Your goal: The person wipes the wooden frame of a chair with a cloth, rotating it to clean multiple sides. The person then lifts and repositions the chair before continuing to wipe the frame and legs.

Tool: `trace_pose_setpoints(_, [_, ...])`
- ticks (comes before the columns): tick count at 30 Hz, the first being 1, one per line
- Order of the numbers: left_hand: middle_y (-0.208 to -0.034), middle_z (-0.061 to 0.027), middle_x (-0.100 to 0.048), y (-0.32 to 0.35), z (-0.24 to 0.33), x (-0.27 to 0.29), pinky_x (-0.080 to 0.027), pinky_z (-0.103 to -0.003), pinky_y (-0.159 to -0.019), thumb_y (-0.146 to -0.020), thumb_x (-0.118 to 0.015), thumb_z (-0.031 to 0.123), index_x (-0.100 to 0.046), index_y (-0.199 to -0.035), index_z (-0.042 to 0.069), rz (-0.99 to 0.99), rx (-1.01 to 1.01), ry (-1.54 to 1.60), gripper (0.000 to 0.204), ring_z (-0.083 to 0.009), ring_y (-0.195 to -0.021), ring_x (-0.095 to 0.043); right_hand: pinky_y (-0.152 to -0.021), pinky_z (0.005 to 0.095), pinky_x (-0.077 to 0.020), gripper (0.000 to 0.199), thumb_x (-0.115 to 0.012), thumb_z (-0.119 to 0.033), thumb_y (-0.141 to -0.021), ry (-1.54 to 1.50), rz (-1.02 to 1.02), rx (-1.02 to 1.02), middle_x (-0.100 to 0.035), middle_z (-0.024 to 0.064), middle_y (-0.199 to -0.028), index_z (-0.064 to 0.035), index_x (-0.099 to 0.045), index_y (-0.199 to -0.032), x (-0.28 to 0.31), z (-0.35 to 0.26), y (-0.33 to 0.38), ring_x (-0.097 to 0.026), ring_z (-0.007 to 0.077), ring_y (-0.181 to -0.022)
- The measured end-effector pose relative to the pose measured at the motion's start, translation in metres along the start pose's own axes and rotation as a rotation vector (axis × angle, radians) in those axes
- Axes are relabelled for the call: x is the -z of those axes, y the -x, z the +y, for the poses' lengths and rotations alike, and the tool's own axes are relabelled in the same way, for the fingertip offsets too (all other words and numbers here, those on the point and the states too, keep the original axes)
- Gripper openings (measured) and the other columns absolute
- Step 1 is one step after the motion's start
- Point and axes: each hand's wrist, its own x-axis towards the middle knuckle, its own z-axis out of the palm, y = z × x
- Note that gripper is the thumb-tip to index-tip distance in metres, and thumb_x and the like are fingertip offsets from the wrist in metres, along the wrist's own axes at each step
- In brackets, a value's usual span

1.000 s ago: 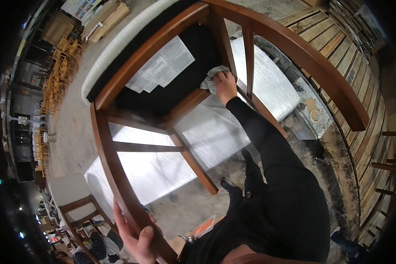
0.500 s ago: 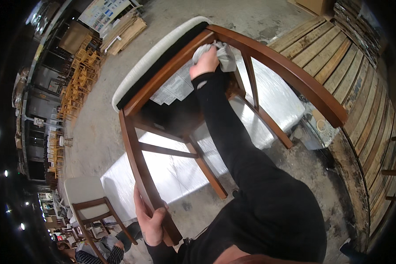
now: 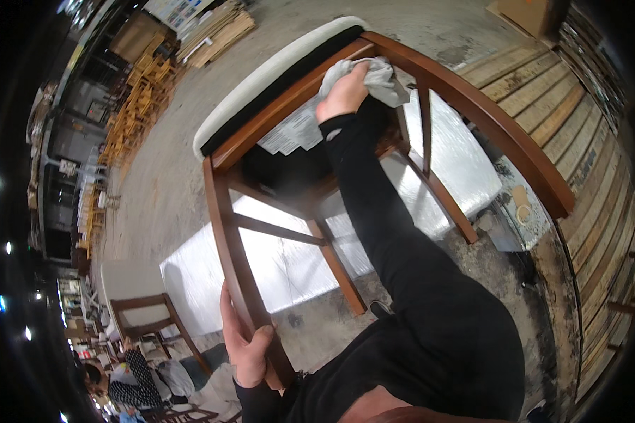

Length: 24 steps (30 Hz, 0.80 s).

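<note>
A brown wooden chair [image 3: 222,211] with a pale padded seat [image 3: 275,77] is tipped over in front of me, its legs pointing toward me and its black underside showing. My left hand [image 3: 250,345] is wrapped round the lower end of the near left leg. At the far end, my right hand [image 3: 346,90] grips a crumpled grey cloth [image 3: 381,79] and presses it on the frame by the far corner, where a leg meets the seat rail. White printed labels [image 3: 293,132] lie on the underside, partly behind my right arm.
Under the chair is a block wrapped in shiny plastic film [image 3: 275,275]. A slatted wooden pallet [image 3: 543,106] lies to the right. Another chair [image 3: 137,296] and a person in a dotted sleeve [image 3: 137,381] are at lower left. Stacked wooden chair frames [image 3: 137,99] stand far left.
The chair and both hands sit slightly farther right in the picture as the view shifts. My right hand stays with the cloth near the same corner. The person at lower left has raised an arm.
</note>
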Motion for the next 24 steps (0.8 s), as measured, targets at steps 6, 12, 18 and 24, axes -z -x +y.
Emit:
trace_pose_setpoints(6, [-0.121,-0.0129,-0.055,0.0,-0.004,-0.008,-0.052,-0.029,-0.073,-0.064,-0.06,0.005,-0.025,-0.154,-0.001,0.078,-0.023,0.031,0.097,-0.0183,-0.085,-0.06,-0.092,0.0379,-0.0449,0.054,-0.05,-0.046,-0.103,0.503,-0.444,-0.074,-0.064,0.0135,-0.108,0.0062,-0.06,-0.112,0.055,0.096,0.134,-0.057,0.0206,-0.099])
trace_pose_setpoints(12, [-0.131,-0.0108,-0.049,0.002,-0.004,0.001,-0.048,-0.029,-0.076,-0.067,-0.06,0.006,-0.018,-0.156,0.001,0.009,0.053,0.004,0.098,-0.0175,-0.093,-0.055,-0.111,0.0455,-0.0335,0.043,-0.052,-0.03,-0.1,1.251,-0.97,1.13,-0.05,0.0186,-0.142,-0.0052,-0.052,-0.136,0.131,0.166,0.144,-0.048,0.038,-0.128])
trace_pose_setpoints(18, [-0.129,-0.0116,-0.051,0.003,0.0,-0.005,-0.049,-0.029,-0.079,-0.066,-0.055,-0.002,-0.022,-0.155,0.001,0.036,0.037,0.02,0.094,-0.0182,-0.094,-0.057,-0.12,0.0424,-0.0241,0.057,-0.054,-0.026,-0.092,1.81,-1.534,0.616,-0.045,0.0178,-0.148,-0.0081,-0.042,-0.145,0.193,0.114,0.087,-0.038,0.0341,-0.14])
trace_pose_setpoints(24, [-0.139,-0.0113,-0.045,-0.002,0.001,-0.007,-0.048,-0.029,-0.086,-0.066,-0.055,-0.005,-0.02,-0.156,0.003,0.028,0.044,0.1,0.097,-0.0181,-0.104,-0.055,-0.112,0.0369,-0.0369,0.049,-0.051,-0.023,-0.095,1.156,-1.419,1.055,-0.045,0.0136,-0.149,-0.0067,-0.047,-0.141,0.16,0.135,0.09,-0.043,0.0257,-0.138])
